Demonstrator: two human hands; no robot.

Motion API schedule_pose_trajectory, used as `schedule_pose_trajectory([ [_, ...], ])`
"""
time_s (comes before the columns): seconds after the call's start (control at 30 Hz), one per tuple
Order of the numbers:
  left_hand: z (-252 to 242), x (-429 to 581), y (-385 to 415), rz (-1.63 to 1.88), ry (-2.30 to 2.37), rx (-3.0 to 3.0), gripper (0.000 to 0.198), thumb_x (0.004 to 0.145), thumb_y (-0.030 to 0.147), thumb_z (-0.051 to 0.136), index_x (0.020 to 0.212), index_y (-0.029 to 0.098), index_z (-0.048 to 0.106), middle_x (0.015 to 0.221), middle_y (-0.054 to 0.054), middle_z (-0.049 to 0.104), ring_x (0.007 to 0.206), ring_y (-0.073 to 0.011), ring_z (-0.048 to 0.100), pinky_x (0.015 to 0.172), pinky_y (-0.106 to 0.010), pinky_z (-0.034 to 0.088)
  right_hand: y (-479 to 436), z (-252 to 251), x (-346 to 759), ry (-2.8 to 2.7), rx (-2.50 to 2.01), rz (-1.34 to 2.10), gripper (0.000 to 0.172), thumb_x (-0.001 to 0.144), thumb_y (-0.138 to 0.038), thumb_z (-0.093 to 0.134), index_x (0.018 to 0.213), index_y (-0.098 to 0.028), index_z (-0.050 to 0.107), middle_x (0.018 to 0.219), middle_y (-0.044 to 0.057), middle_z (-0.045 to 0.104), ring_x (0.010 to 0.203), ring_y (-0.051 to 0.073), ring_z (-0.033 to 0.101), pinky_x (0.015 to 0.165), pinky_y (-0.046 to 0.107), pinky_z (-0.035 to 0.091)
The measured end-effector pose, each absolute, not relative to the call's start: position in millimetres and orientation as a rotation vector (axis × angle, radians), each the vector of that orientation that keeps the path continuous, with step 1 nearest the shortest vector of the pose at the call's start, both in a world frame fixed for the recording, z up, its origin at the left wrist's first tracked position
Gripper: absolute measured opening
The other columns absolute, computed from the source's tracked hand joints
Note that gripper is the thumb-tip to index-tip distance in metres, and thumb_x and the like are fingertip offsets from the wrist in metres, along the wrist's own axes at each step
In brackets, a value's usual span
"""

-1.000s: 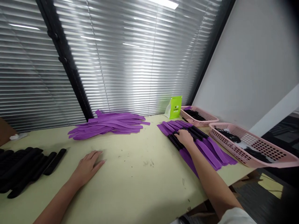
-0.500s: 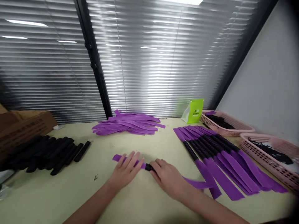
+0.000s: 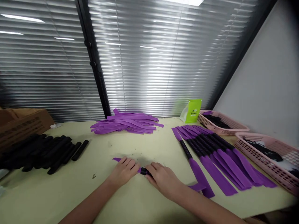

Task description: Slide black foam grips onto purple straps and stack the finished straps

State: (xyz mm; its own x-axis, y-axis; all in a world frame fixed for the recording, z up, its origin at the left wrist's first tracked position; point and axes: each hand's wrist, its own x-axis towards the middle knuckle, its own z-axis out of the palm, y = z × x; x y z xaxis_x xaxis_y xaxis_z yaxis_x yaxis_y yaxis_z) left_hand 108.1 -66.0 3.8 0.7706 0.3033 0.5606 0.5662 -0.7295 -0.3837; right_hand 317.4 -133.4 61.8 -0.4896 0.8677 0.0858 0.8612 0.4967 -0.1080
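One strip [image 3: 139, 170] in both hands [image 3: 125, 171] [image 3: 163, 179]

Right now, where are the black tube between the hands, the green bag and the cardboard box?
Black tube [image 3: 144, 171]: head view, on its uncovered end.
Green bag [image 3: 194, 112]: head view, on its front face.
Cardboard box [image 3: 29, 127]: head view, on its printed side.
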Motion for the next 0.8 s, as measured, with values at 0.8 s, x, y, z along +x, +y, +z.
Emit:
schedule_pose_trajectory([
  [0.8,7.2,115.5,-72.7,-0.752,-0.712,-2.349,0.010,0.089,0.021,0.049,0.084,0.021,0.057,0.070,0.000,0.053,0.068,-0.0163,0.051,0.070,-0.032,0.037,-138.6,67.2,322.6,-2.598,-1.529,0.053,0.021,0.093,-0.034,0.048,0.106,-0.019,0.055,0.095,0.005,0.062,0.086,0.020,0.060,0.065,0.028,0.049],
])
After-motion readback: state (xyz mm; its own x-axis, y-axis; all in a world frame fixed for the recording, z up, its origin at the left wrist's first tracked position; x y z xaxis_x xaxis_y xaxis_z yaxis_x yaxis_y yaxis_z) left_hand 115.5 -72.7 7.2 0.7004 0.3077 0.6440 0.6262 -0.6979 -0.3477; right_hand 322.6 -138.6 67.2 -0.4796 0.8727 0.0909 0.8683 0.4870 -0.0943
